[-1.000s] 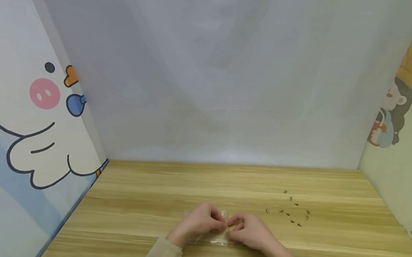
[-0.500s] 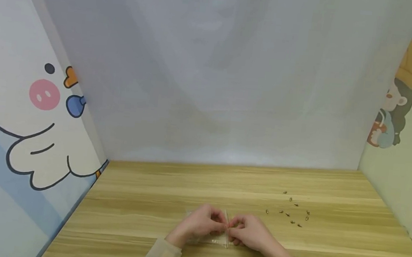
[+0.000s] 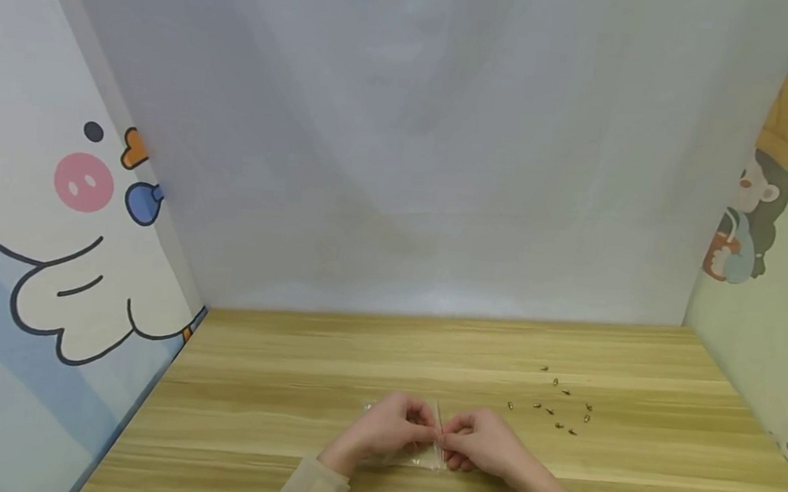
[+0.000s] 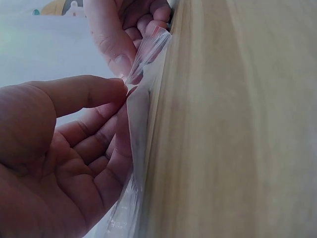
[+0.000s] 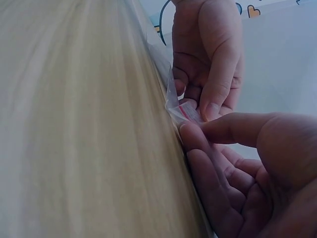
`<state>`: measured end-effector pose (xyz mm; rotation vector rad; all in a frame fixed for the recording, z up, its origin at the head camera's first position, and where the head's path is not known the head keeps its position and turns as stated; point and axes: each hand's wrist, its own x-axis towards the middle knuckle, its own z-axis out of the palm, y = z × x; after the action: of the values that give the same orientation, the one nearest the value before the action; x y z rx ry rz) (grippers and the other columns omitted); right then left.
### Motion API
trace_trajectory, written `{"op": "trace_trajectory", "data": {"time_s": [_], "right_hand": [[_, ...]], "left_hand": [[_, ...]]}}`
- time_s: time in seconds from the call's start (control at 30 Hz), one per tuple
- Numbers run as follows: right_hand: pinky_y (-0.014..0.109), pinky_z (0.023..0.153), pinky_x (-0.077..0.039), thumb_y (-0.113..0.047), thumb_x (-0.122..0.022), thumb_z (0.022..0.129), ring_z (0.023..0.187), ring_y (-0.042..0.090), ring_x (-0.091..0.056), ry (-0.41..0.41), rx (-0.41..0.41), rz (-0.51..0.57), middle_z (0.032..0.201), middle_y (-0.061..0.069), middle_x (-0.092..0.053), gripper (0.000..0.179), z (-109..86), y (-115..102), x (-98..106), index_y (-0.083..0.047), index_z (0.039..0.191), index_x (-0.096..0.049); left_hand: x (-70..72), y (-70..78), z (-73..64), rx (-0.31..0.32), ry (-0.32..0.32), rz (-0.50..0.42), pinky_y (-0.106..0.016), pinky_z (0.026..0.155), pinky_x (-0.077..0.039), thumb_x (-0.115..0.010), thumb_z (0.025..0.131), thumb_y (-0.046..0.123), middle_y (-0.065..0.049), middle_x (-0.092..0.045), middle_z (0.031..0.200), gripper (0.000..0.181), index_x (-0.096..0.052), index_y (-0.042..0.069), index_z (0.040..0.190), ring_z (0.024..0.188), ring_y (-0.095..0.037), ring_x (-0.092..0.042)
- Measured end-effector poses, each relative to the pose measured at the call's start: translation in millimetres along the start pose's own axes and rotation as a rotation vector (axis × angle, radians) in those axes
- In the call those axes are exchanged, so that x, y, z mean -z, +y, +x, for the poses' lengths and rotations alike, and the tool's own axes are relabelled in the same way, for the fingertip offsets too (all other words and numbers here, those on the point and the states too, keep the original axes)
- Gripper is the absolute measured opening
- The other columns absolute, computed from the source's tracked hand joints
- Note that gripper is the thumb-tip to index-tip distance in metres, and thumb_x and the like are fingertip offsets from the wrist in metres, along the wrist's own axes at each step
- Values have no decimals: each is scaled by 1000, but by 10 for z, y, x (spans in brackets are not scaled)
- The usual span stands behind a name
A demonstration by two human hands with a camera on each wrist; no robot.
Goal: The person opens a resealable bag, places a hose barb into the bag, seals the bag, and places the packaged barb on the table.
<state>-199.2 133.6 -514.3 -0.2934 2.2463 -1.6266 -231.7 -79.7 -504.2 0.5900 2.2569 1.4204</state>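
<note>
A clear plastic zip bag (image 3: 425,459) with a red line along its mouth lies low over the table between both hands. The left hand (image 3: 391,426) pinches the bag near its mouth between thumb and fingers, and its wrist view shows the clear film (image 4: 140,114) running along those fingers. Facing it, the right hand (image 3: 485,443) pinches the mouth edge, close beside the left fingertips. The red strip (image 5: 184,112) shows by the fingertips in the right wrist view. Part of the bag is hidden under the left hand.
Several small dark metal pieces, like little screws (image 3: 550,410), lie scattered on the wooden table (image 3: 269,361) to the right, beyond the right hand. A pale curtain (image 3: 402,160) stands behind the table, with printed cartoon panels at both sides.
Both hands have shifted slightly to the right with the bag. The bag's mouth edge now stands up more between the fingertips. The small metal pieces have stayed put.
</note>
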Motion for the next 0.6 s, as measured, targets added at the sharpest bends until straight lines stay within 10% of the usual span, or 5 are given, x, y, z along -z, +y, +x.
{"op": "trace_trajectory", "data": {"time_s": [0.6], "right_hand": [[30,59,-57,-7,-71,97,65,15,-69,-10,9,-43,74,5,-73,10,3,22,9,0,93,-75]], "left_hand": [[-12,-4,11,1,-55,17,-22,62,-46,-73,97,7,0,-68,79,9,-71,4,90,69,-11,-57]]}}
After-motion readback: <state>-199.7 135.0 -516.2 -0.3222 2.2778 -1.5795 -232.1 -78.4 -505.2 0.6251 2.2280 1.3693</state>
